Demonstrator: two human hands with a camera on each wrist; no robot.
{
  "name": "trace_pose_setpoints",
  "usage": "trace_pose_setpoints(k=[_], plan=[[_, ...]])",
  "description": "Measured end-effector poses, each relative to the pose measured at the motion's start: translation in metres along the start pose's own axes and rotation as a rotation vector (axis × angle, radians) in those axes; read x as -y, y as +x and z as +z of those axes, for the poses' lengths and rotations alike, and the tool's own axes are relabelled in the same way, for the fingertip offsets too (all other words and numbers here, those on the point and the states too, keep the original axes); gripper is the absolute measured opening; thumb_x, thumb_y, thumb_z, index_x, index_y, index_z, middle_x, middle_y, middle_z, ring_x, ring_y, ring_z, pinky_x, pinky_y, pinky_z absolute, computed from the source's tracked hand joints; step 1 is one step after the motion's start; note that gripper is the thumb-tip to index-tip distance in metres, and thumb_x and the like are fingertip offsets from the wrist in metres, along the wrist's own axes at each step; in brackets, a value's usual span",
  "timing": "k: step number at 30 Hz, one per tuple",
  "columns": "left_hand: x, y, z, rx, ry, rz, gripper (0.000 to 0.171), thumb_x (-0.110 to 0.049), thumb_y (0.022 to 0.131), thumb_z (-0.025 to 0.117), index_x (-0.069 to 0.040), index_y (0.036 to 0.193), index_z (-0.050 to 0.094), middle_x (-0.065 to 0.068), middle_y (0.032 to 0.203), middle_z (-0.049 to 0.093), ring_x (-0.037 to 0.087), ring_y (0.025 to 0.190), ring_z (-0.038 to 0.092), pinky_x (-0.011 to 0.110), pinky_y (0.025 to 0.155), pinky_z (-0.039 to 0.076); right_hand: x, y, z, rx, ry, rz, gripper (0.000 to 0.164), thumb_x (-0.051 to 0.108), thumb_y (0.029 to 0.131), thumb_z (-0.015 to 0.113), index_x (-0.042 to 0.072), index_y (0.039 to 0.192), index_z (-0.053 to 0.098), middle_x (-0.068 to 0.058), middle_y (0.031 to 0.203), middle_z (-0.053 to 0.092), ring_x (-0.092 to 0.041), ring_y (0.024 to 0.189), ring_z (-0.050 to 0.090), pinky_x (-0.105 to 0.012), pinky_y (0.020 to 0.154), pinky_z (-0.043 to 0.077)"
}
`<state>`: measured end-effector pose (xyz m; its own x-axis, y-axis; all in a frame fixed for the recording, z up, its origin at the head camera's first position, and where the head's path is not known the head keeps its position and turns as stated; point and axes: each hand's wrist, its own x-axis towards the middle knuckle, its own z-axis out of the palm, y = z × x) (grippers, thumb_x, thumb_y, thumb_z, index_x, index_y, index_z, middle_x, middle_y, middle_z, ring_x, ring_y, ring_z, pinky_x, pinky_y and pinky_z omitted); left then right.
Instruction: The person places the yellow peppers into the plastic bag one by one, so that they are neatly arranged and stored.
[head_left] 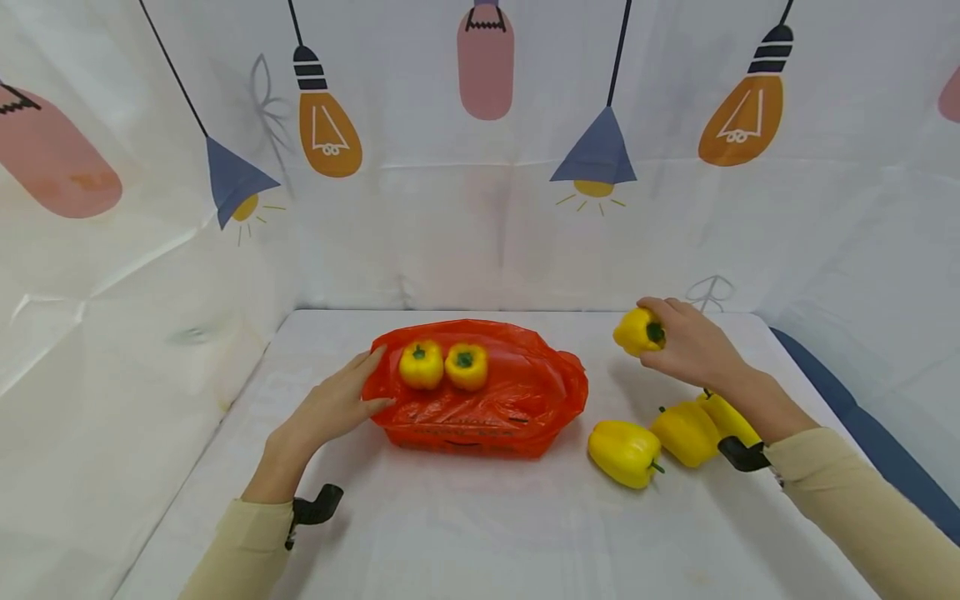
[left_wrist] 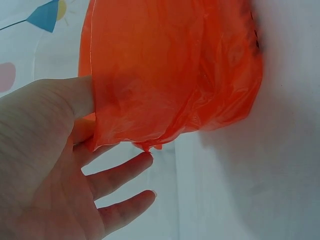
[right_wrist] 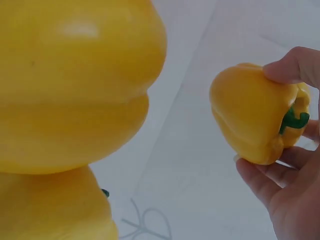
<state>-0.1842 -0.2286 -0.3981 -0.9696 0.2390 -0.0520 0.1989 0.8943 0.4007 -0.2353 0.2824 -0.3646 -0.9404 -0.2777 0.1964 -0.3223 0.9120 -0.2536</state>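
Note:
A red plastic bag lies with its mouth spread, and two yellow bell peppers sit side by side in it. At the bag's left rim is my left hand, its fingers spread and fairly straight. The left wrist view shows the thumb passing behind the bag's edge, while other fingers extend below it. My right hand grips another yellow bell pepper between thumb and fingers, held above the table to the right of the bag. Its green stem points toward the palm.
Several more yellow bell peppers lie on the white table below my right hand, one partly hidden by the forearm. A white sheet printed with lamps hangs behind the table. Something dark blue stands beyond the right edge.

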Motion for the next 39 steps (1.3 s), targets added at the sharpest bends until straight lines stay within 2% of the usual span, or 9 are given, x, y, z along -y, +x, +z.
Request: trace_pose_setpoints(k=[17,25,39], plan=[[0.000,0.001,0.002,-0.008,-0.007,0.007,0.085,-0.041,0.094,0.065,-0.014,0.160,0.019,0.021,0.163,0.025,0.043,0.146,0.033,0.067,0.113,0.033,0.028,0.000,-0.008,-0.045,-0.042,-0.074,0.068,0.027,0.079,0.074,0.015,0.141,0.049,-0.014,0.124,0.056,-0.029,0.105,0.051,-0.051,0.084,0.054],[-0.002,0.000,0.002,-0.014,0.006,0.016,0.084,-0.040,0.094,0.065,-0.013,0.160,0.020,0.022,0.162,0.027,0.044,0.145,0.034,0.067,0.112,0.033,0.043,0.004,-0.012,-0.094,-0.045,-0.139,0.066,0.025,0.077,0.075,0.017,0.138,0.053,-0.009,0.120,0.058,-0.025,0.102,0.050,-0.043,0.081,0.053],[-0.004,-0.001,-0.001,-0.004,-0.007,0.019,0.084,-0.041,0.094,0.065,-0.013,0.160,0.020,0.021,0.163,0.026,0.044,0.146,0.032,0.068,0.112,0.031,0.064,0.008,-0.016,-0.096,-0.058,-0.256,0.059,0.027,0.074,0.076,0.022,0.130,0.060,-0.002,0.115,0.061,-0.019,0.100,0.051,-0.035,0.075,0.053]])
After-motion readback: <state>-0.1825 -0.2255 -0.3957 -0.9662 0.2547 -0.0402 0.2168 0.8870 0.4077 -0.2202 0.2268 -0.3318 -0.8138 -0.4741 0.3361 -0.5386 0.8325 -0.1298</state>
